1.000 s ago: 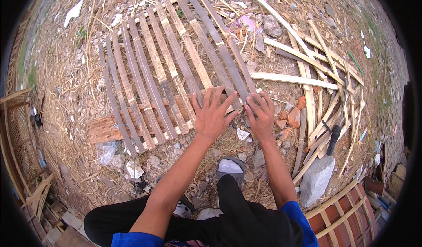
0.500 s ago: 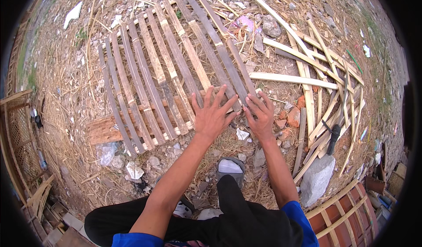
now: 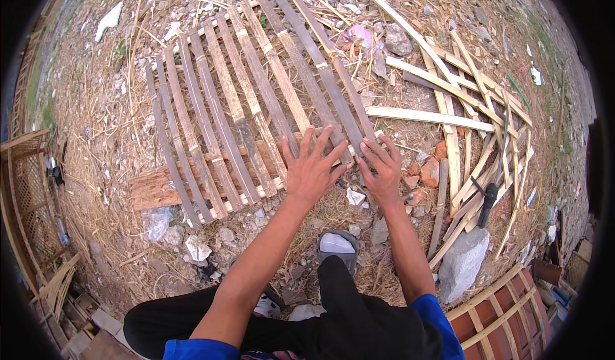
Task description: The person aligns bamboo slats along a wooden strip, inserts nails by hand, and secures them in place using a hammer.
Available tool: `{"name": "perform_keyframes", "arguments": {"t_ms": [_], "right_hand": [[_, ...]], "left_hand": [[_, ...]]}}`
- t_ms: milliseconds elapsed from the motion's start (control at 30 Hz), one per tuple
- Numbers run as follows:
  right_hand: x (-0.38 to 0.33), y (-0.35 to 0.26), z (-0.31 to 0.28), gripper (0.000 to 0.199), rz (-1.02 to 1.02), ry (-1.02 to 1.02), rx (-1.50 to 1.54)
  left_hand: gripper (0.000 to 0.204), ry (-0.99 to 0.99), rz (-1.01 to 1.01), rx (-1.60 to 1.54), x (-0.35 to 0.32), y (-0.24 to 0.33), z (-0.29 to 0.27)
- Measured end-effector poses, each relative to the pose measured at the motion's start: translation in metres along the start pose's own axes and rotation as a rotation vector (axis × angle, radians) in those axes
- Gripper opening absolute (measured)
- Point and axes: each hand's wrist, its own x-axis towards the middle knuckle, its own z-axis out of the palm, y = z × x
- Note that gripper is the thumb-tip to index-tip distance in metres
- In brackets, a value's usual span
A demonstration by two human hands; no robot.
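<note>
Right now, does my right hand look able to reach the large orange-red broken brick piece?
Probably yes: the right hand, on the brown slatted wooden frame, has the brick piece close to its right, with only low rubble visible between them.

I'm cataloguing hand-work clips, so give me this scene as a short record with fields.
Left hand: fingers spread over the near edge of the slatted panel
Right hand: at the panel's near right corner
Under panel: weathered plank
Right side: pile of loose slats
On pile: black-handled tool
By pile's near end: grey rock
</note>
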Motion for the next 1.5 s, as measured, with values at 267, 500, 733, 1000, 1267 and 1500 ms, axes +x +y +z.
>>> {"name": "perform_keyframes", "arguments": {"t_ms": [267, 500, 733, 1000, 1267, 1500], "right_hand": [[0.001, 0.001, -0.001, 0.031, -0.009, 0.001, 0.007], [0.001, 0.002, 0.000, 0.026, 0.019, 0.006, 0.033], [0.001, -0.001, -0.003, 0.030, -0.004, -0.015, 0.029], [0.004, -0.004, -0.003, 0.021, 0.065, 0.052, 0.058], [0.007, -0.002, 0.010, 0.023, 0.505, 0.040, 0.462], [0.010, -0.001, 0.012, 0.036, 0.992, 0.147, 0.983]], "left_hand": [[0.048, 0.034, -0.015, -0.017, -0.001, 0.001, 0.001], [0.076, 0.038, -0.061, -0.038, 0.000, 0.001, 0.003], [0.075, 0.014, -0.087, -0.068, 0.000, 0.000, 0.004], [0.059, 0.068, -0.004, -0.039, -0.001, 0.007, -0.004], [0.055, 0.069, -0.093, -0.099, -0.002, 0.016, 0.006], [0.056, 0.071, -0.095, -0.149, -0.011, 0.026, -0.003]]}}
